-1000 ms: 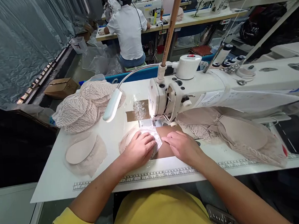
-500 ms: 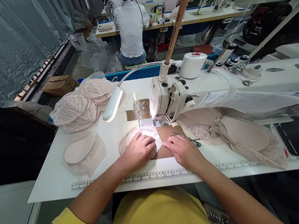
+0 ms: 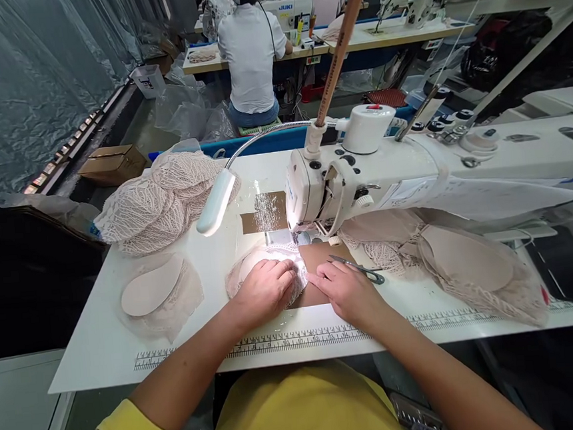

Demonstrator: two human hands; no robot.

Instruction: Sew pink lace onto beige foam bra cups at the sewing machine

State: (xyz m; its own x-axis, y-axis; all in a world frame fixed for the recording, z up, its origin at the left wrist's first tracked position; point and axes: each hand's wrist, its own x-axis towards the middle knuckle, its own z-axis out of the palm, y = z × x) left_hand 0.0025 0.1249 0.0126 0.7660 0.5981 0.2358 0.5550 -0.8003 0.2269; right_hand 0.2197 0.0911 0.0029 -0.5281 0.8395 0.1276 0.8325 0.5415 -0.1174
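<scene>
Lace cup, frame centre, edge by the sewing machine needle; apparently mid-seam. Left hand palm-down, flat on it; right hand at its edge, pinch unclear. Lace stack, left of frame, seemingly unsewn.

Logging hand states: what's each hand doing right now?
Left hand: open, resting on the lace.
Right hand: at the lace's edge; grip cannot be told.
</scene>
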